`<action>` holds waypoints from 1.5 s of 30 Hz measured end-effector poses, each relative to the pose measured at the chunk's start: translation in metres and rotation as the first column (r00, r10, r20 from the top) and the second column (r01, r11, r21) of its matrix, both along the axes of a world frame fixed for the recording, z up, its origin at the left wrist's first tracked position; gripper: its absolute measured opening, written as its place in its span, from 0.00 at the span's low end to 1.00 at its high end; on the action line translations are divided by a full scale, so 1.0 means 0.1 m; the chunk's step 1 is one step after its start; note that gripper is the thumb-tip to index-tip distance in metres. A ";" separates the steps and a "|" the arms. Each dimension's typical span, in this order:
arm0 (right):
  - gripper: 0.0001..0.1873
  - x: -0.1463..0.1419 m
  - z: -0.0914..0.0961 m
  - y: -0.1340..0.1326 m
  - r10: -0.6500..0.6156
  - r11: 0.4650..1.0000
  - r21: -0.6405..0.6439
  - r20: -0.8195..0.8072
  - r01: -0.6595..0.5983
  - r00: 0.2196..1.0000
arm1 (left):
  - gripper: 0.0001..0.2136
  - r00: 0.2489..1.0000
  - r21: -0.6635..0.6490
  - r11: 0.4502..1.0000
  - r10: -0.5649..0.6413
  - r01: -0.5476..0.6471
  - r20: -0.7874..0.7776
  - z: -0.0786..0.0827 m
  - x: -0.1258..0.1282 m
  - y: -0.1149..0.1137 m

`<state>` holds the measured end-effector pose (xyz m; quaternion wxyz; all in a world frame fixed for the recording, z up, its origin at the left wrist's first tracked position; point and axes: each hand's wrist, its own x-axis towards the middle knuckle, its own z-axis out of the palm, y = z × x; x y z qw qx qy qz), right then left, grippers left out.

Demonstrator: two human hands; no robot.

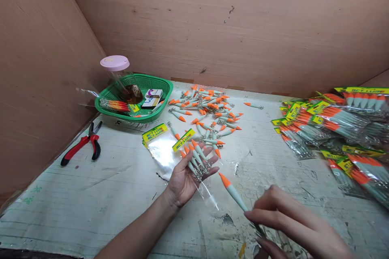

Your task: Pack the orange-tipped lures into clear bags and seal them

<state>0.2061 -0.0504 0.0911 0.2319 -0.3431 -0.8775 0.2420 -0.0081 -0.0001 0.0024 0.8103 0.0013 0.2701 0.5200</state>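
Right hand (291,222), bottom right and closest: fingertips pinched on the pale tail end of a single lure (232,189), orange tip pointing up and left toward the other hand, near it but not touching. Left hand (185,178), palm up, fingers half curled around a clear bag (183,139) with a yellow header; several orange-tipped lures lie inside it, across the palm, hooks toward the wrist. Just left of that hand, flat on the table (106,186), a small stack of empty bags (158,141) with the same header. Beyond the hands, a loose pile of lures (209,107) spreads over the middle of the table. Far left at the back, a green basket (165,89): in it a clear jar with a pink lid (114,63) and something dark at its bottom, one filled pack (117,106), a small printed box (152,98). Red-handled pliers (83,143) lie on the table in front of the basket. Along the right edge, a heap of filled packs (334,129), overlapping. Cardboard walls (243,20) close the back and left.
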 end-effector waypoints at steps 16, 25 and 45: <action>0.20 -0.19 -0.56 0.25 -0.116 0.890 0.437 -0.059 0.130 0.991 | 0.19 0.998 -0.023 1.000 0.006 -0.007 -0.065 0.01 0.04 0.00; 0.14 -0.22 -0.62 0.23 -0.113 0.857 0.499 -0.062 0.129 0.992 | 0.19 0.996 -0.030 0.999 -0.022 0.020 -0.090 -0.01 0.04 0.00; 0.09 -0.12 -1.06 -0.23 -0.354 0.880 0.258 -0.206 0.400 0.912 | 0.24 0.826 0.102 0.882 -0.383 0.460 -0.414 -0.06 0.15 -0.15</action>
